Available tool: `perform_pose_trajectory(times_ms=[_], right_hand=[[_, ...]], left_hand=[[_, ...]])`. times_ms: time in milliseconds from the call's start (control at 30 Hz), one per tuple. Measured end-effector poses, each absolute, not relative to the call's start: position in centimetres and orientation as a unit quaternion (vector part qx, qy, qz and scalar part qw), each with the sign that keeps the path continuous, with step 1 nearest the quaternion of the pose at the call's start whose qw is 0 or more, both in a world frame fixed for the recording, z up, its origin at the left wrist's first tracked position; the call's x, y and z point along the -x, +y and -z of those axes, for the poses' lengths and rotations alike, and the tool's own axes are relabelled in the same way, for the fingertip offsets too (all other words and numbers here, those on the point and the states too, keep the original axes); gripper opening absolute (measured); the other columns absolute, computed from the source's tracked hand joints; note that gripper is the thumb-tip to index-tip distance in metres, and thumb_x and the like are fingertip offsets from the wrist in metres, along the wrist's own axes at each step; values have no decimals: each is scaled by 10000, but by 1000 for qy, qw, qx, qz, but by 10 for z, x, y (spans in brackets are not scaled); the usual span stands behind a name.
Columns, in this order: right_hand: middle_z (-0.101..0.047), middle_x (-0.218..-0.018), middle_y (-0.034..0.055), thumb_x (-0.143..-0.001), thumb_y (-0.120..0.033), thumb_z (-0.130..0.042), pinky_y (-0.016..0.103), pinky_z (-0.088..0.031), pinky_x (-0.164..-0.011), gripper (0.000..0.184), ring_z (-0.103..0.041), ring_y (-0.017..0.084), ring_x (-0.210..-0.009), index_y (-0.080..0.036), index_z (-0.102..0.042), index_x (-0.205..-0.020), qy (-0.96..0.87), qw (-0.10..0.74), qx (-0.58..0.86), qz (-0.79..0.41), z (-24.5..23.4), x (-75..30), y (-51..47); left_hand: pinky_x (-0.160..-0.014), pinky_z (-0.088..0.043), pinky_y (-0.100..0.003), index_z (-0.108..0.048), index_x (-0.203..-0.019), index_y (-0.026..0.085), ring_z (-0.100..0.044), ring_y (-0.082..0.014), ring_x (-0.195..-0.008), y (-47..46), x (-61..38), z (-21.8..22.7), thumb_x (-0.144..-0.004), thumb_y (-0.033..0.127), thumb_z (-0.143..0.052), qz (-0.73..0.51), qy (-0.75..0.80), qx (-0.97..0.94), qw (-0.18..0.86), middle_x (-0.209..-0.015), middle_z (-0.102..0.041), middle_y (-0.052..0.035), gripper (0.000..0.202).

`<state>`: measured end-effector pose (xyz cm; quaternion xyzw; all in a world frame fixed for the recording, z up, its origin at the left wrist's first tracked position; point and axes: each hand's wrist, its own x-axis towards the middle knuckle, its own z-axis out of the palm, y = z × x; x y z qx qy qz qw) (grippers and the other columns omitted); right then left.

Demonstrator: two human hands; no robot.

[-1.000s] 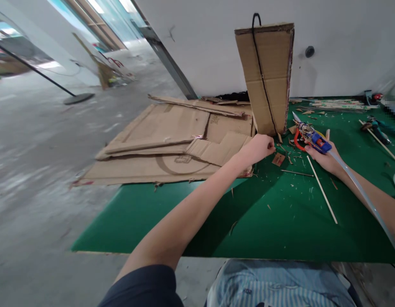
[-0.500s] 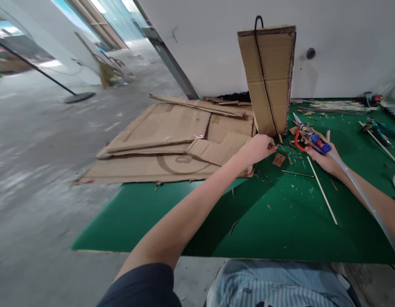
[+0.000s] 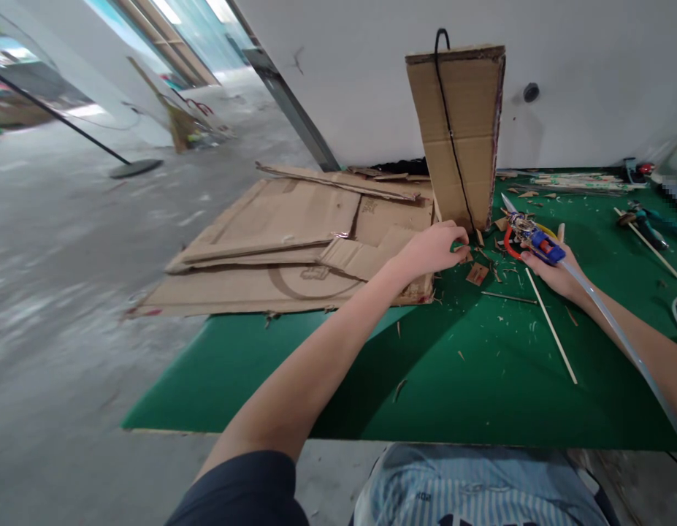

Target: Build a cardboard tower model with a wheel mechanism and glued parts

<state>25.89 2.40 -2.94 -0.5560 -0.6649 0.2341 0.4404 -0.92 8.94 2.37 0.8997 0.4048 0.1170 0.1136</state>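
My left hand (image 3: pixel 437 252) hovers over the table just in front of the foot of an upright cardboard piece (image 3: pixel 461 139). Its thumb and forefinger curve with a gap between them, and I see nothing held there. A black cord (image 3: pixel 452 131) with a loop on top runs down the cardboard's face. My right hand (image 3: pixel 557 272) is closed around scissors (image 3: pixel 514 243) with red and yellow handles, blade pointing away. A blue part with wound wire (image 3: pixel 546 245) and a clear tube (image 3: pixel 617 329) lies over that hand, partly hiding the fingers.
Flattened cardboard sheets (image 3: pixel 272 256) are stacked on the left of the green table (image 3: pixel 371 387). Before my right hand lie a thin stick (image 3: pixel 551 329), a metal rod (image 3: pixel 507 297) and cardboard scraps (image 3: pixel 477 274). Pliers (image 3: pixel 648 223) rest at the right; thin strips (image 3: pixel 584 183) lie along the wall.
My left hand has drawn slightly back to the left from the cardboard's foot, and its thumb and forefinger have parted. My right hand and the scissors have hardly moved.
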Motion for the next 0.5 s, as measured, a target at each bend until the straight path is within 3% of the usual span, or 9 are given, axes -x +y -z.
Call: perform_pose_trajectory(times_ms=[133, 300, 500], right_hand=[[-688, -885, 65, -804, -588, -678, 481, -546, -812, 407, -653, 264, -816, -234, -676, -1004, -668, 425, 562, -239, 30, -259, 25], [-698, -952, 83, -803, -588, -681, 466, -538, -835, 417, -659, 264, -853, -220, -675, -999, -678, 421, 558, -226, 33, -262, 26], [-688, -888, 65, -804, -557, -679, 424, -543, -776, 386, -651, 238, -792, -210, -664, -973, -678, 420, 558, -228, 32, -260, 27]], left_hand=[[-873, -467, -328, -697, -958, 176, -617, -221, -975, 90, 9, -25, -885, 207, -523, -114, 379, -911, 117, -1018, -650, -84, 192], [-854, -476, -305, -731, -958, 179, -635, -204, -960, 93, 10, -23, -871, 144, -526, -86, 365, -918, 126, -1045, -671, -76, 225], [-869, -494, -301, -742, -958, 170, -662, -196, -955, 97, 12, -20, -881, 122, -531, -79, 350, -926, 117, -1036, -716, -59, 231]])
